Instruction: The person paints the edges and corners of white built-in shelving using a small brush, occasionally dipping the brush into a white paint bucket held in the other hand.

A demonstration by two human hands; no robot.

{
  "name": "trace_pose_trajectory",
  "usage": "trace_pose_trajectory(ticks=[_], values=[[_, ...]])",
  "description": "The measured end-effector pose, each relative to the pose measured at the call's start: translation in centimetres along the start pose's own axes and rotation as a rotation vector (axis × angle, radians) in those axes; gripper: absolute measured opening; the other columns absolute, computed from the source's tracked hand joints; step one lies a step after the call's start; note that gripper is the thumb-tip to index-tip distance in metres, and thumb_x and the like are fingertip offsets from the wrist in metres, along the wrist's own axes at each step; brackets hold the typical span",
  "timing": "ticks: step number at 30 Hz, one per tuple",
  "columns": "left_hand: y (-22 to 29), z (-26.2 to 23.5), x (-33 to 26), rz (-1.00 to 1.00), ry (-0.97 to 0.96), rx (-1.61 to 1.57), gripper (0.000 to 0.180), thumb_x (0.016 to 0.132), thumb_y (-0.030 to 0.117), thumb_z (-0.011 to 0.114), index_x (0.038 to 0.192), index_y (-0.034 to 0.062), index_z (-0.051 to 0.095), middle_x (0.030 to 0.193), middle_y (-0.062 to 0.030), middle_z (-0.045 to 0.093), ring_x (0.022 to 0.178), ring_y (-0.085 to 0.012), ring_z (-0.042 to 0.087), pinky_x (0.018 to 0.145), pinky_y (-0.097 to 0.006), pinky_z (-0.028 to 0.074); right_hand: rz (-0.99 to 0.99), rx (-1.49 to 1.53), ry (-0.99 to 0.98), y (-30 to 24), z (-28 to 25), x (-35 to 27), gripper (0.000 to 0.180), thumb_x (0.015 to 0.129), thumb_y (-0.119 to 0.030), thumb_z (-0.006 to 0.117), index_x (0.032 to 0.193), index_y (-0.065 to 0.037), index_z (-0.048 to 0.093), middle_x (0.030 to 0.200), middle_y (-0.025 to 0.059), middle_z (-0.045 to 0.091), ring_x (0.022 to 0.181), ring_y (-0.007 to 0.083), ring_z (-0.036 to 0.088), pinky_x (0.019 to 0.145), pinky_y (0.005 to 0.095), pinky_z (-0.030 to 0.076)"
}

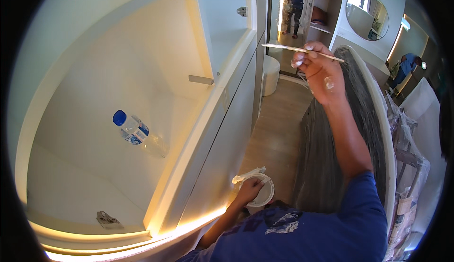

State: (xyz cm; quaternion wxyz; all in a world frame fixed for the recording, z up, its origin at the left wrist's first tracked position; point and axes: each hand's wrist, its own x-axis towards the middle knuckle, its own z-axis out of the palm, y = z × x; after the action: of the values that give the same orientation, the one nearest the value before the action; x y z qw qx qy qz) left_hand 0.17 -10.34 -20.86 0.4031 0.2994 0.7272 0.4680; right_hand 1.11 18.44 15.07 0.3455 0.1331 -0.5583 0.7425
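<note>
- Two hands are in view, well apart: the right hand (318,68) is raised high toward the upper middle of the view, the left hand (249,188) is held low near the floor
- Right hand is closed in a pinch on a thin flat blade (302,50), taken to be a putty knife; fingers and knuckles are smeared with white paste
- Long axis of the blade runs nearly level, left to right, tipping slightly down toward the right; one end juts left past the fingers, the other right
- Left hand is closed on the rim of a small white tub (263,193), which is held just above the wooden floor (279,134); a crumpled white cloth (246,174) lies against the tub rim, touching the hand
- Tub lies straight below and slightly left of the blade; the left hand is on it, the right hand is far from it
- White cabinet (208,134) stands open on the left, its edge just beside the tub; a plastic water bottle (137,132) with a blue cap lies on its side inside, out of reach of both hands
- Grey plastic-wrapped panel (326,134) rises behind the right forearm
- Another person is seen far off at the top, not involved
</note>
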Motion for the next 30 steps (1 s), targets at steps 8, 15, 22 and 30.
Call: trace_pose_trajectory(ticks=[8,15,22,30], values=[[-4.3,1.7,2.8,0.197,0.01,0.095,0.033,0.095,0.031,0.066,0.091,-0.0018,0.07,0.08,-0.0212,0.069,0.077,-0.0362,0.07,0.071,-0.045,0.052,-0.425,-0.568,0.054,5.0,7.0,0.2,0.011,0.092,0.004,0.069,0.103,0.003,0.07,0.097,0.0107,0.073,0.087,0.0161,0.068,0.079,0.0304,0.054],[-8.0,3.5,4.6,0.149,-0.059,0.049,0.031,0.098,0.03,0.064,0.096,-0.0002,0.068,0.083,-0.0198,0.068,0.08,-0.0306,0.067,0.073,-0.042,0.05,-0.698,-1.032,0.001,7.7,7.9,0.2,0.013,0.082,0.004,0.071,0.094,-0.002,0.073,0.087,0.0067,0.074,0.076,0.0209,0.064,0.08,0.0331,0.049],[-9.5,4.4,4.2,0.141,-0.182,-0.05,0.03,0.101,0.03,0.063,0.1,0.0001,0.066,0.082,-0.0117,0.065,0.079,-0.0194,0.061,0.074,-0.038,0.048,-0.905,-1.165,-0.054,9.6,8.3,1.7,0.018,0.075,0.006,0.072,0.091,-0.003,0.072,0.08,0.0066,0.072,0.069,0.0229,0.062,0.079,0.035,0.05],[-11.2,6.0,3.1,0.169,-0.232,0.011,0.029,0.099,0.029,0.063,0.1,-0.0004,0.067,0.086,-0.0192,0.067,0.081,-0.0311,0.065,0.077,-0.043,0.05,-1.037,-1.213,-0.083,10.2,9.6,2.8,0.018,0.074,0.007,0.072,0.089,-0.002,0.07,0.076,0.0051,0.068,0.063,0.0221,0.06,0.077,0.0361,0.051]])
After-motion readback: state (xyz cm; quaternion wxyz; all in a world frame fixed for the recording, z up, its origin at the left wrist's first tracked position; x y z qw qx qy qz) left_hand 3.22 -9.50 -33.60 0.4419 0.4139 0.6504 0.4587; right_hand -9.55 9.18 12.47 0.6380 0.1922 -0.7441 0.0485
